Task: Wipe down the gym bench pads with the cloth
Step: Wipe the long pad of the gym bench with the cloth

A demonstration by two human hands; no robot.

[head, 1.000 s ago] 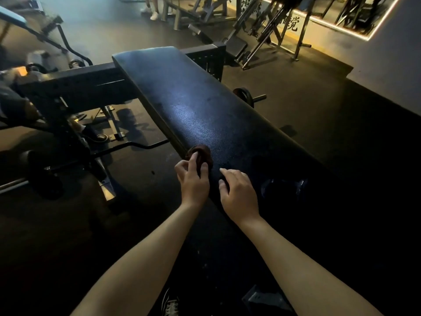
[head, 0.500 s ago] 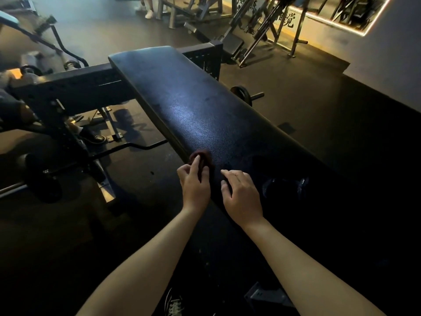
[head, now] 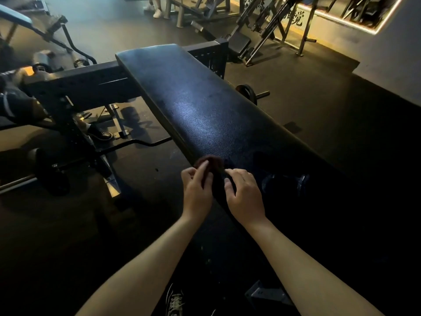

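The long black bench pad (head: 205,115) runs from the far left toward me on the right. A small dark reddish-brown cloth (head: 213,161) lies bunched at the pad's near left edge. My left hand (head: 197,190) holds the cloth, its index finger laid over the top and the other fingers curled beside the pad's edge. My right hand (head: 245,195) rests just right of it with loosely bent fingers, tips on the pad; nothing shows in its grip. The near part of the pad is in deep shadow.
A black steel frame (head: 77,87) crosses behind the pad on the left. A barbell with a weight plate (head: 49,174) lies on the floor to the left, and another plate (head: 247,92) sits right of the bench. More machines (head: 262,23) stand at the back. A person's shoe (head: 100,134) shows at left.
Both hands stay at the pad's near left edge. The left index finger has slid slightly over the cloth, and the hands sit a little closer together.
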